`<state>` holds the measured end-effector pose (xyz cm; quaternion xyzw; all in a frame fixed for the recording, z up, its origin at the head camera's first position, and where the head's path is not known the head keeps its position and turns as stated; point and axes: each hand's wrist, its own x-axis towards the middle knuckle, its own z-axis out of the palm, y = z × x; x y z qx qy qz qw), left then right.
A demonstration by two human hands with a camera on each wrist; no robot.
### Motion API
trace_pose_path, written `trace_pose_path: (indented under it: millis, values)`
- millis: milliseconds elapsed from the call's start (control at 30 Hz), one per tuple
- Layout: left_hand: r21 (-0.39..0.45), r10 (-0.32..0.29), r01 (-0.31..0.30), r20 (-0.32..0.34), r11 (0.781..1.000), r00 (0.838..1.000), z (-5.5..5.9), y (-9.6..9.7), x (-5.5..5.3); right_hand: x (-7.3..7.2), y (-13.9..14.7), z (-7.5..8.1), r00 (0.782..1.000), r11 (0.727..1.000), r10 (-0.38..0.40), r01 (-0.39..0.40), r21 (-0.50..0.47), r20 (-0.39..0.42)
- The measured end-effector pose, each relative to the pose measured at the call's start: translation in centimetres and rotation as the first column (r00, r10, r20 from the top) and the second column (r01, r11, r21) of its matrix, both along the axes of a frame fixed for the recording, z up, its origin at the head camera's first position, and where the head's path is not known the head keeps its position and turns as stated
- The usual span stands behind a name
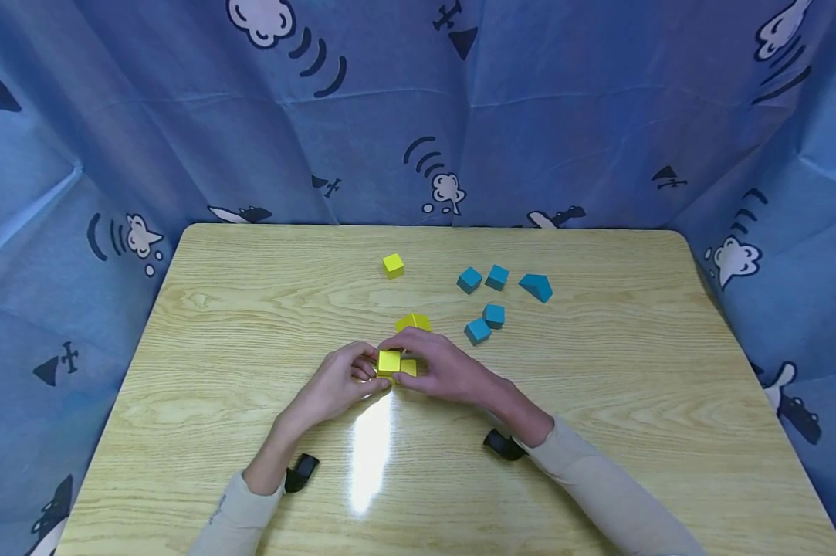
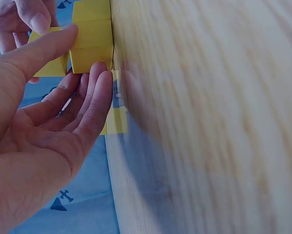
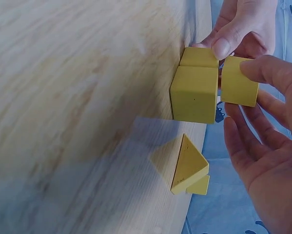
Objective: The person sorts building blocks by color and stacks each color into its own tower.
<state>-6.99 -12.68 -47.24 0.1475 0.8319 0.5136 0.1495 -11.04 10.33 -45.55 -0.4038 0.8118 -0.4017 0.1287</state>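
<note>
Two yellow cubes stand side by side on the table; the right one (image 3: 195, 95) is nearer in the right wrist view, the left one (image 2: 92, 59) nearer in the left wrist view. My right hand (image 1: 445, 369) pinches a third yellow cube (image 1: 389, 363) between thumb and fingers. This cube hovers just over the pair, with a thin gap below it in the right wrist view. At the left cube, my left hand (image 1: 340, 380) has its thumb and fingertips on opposite sides, holding it. Just beyond the hands lies a yellow triangular block (image 1: 414, 321), partly hidden by the right hand.
Farther back sits a single yellow cube (image 1: 393, 266). Several blue cubes (image 1: 478, 330) are scattered right of centre, with a blue triangular block (image 1: 536, 287) beside them. A patterned blue cloth (image 1: 390, 116) hangs behind the table (image 1: 251, 309) and along its sides.
</note>
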Motion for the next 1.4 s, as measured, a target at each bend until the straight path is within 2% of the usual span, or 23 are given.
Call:
trace_pose_path:
  millis: [400,733,1400]
  values:
    - [-0.002,0.007,-0.007,-0.003,1.000,1.000,-0.32,0.03,0.05,0.16,0.01,-0.05,1.000,1.000,0.008,-0.008,0.024,0.005]
    - [-0.002,-0.012,0.012,-0.057,1.000,0.998,-0.17,0.06,0.12,0.22,0.03,0.17,1.000,0.999,0.010,-0.010,0.047,0.008]
    - [-0.035,-0.019,0.017,-0.066,0.999,0.998,-0.04,0.16,0.05,-0.04,0.15,0.01,1.000,0.999,0.008,-0.010,0.051,0.028]
